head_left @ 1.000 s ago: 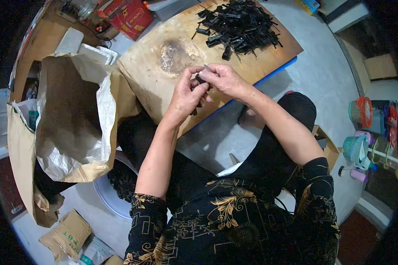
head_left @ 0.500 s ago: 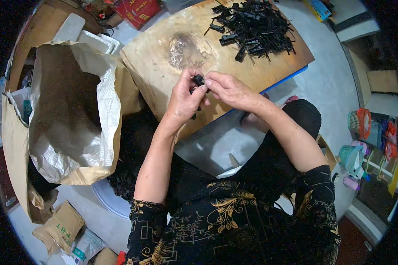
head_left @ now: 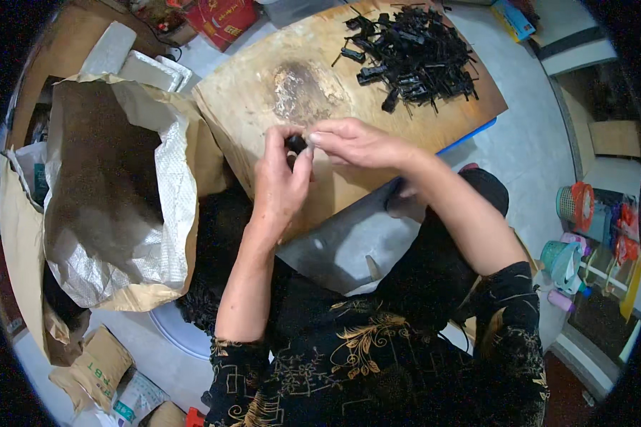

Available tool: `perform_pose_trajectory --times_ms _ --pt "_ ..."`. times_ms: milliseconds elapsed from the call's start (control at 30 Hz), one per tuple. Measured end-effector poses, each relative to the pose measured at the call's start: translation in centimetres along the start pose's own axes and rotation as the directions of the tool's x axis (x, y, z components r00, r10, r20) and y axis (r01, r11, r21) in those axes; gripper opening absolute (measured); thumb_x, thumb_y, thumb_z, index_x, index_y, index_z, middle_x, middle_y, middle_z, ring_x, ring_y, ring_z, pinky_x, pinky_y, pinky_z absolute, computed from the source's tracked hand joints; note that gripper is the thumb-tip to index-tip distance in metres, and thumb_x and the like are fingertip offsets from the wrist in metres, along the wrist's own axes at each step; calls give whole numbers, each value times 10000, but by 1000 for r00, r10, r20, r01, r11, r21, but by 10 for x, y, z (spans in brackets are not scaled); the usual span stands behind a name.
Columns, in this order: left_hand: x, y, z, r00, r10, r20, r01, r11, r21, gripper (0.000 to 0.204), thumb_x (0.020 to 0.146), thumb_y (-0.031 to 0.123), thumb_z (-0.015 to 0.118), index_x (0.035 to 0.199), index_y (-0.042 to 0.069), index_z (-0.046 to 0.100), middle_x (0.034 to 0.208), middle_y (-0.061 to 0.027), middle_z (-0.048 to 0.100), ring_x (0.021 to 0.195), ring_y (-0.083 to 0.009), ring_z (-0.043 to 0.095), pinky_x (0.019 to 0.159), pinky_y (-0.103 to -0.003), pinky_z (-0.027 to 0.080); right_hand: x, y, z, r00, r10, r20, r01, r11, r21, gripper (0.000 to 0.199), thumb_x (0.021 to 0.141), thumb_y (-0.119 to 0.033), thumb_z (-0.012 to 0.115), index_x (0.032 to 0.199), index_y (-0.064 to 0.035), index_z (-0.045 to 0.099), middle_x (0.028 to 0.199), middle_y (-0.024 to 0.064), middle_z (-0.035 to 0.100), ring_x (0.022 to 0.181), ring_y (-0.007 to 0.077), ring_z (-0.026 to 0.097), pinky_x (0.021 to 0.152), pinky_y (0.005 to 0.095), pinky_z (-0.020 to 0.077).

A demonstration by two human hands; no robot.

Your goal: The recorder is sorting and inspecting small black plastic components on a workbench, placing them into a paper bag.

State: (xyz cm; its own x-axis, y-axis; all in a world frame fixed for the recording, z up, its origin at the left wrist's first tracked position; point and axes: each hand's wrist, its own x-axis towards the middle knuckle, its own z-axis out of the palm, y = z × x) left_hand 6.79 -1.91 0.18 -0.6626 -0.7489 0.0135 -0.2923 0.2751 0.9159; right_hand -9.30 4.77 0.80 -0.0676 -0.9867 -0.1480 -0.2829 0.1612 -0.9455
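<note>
Here, left hand [head_left: 281, 181]: curled, thumb and fingers closed about a small black piece [head_left: 296, 143], which is held above the near part of the board [head_left: 231, 89].
Right hand [head_left: 363, 146]: fingertips drawn together right at the piece; from where I stand, I cannot tell whether they grip it.
Board edges: the near edge runs obliquely beneath the arms; a blue strip [head_left: 470, 136] shows under its right end; the left edge lies just beside an open, white-lined paper sack [head_left: 174, 206].
Open room: a stretch of board separates the hands from the heap of black pieces [head_left: 413, 57] toward the far right; grey floor [head_left: 541, 142] widens beyond the right edge.
Surface: tan, browner rightward, with a dark, flaking patch [head_left: 299, 92] beyond the hands.
Room: white foam blocks [head_left: 110, 50] and a red box [head_left: 224, 21] at upper left; a teal basket [head_left: 561, 263] at far right; a pale tub [head_left: 181, 334], partly hidden by the sack, below.
</note>
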Motion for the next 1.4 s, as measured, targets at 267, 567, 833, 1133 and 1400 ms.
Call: perform_pose_trajectory --times_ms 267,567,833,1133,1400 --pt "-118 31 -105 998 -57 9 51 946 319 201 768 -8 579 949 21 499 843 -107 575 755 -204 569 706 -283 454 57 46 -95 940 -134 -313 -245 372 -895 170 791 -138 479 886 -27 566 784 170 619 744 335 608 622 437 477" --pt "-232 -48 -186 946 -287 -147 317 741 592 355 791 21 568 1119 5 432 846 -216 560 720 -362 537 651 -366 445 85 63 -83 963 -88 -254 -229 224 -947 124 753 -109 511 773 -37 610 765 158 633 746 302 629 623 395 499" --pt "-201 12 -129 985 -149 -88 167 955 247 270 791 -22 557 1055 -8 503 929 -111 576 796 -173 575 716 -275 470 44 30 -33 844 -522 -124 185 500 -846 232 764 -132 587 993 -108 558 689 130 601 642 313 599 546 406 466" --pt "-37 21 -37 853 -95 513 490 486 -724 457 900 326 501 1184 -23 421 920 -143 588 632 -142 582 461 -171 413 -57 -28 16 714 -699 28 356 329 -875 394 721 -121 550 1113 -157 548 616 13 512 528 149 560 457 279 468" --pt "8 28 9 666 24 746 698 334 -634 311 895 262 520 1063 1 525 853 -172 599 656 -180 611 530 -177 488 -84 -7 -17 687 -724 -56 284 340 -897 432 702 -90 553 1133 -129 541 630 27 472 505 170 530 428 290 443"
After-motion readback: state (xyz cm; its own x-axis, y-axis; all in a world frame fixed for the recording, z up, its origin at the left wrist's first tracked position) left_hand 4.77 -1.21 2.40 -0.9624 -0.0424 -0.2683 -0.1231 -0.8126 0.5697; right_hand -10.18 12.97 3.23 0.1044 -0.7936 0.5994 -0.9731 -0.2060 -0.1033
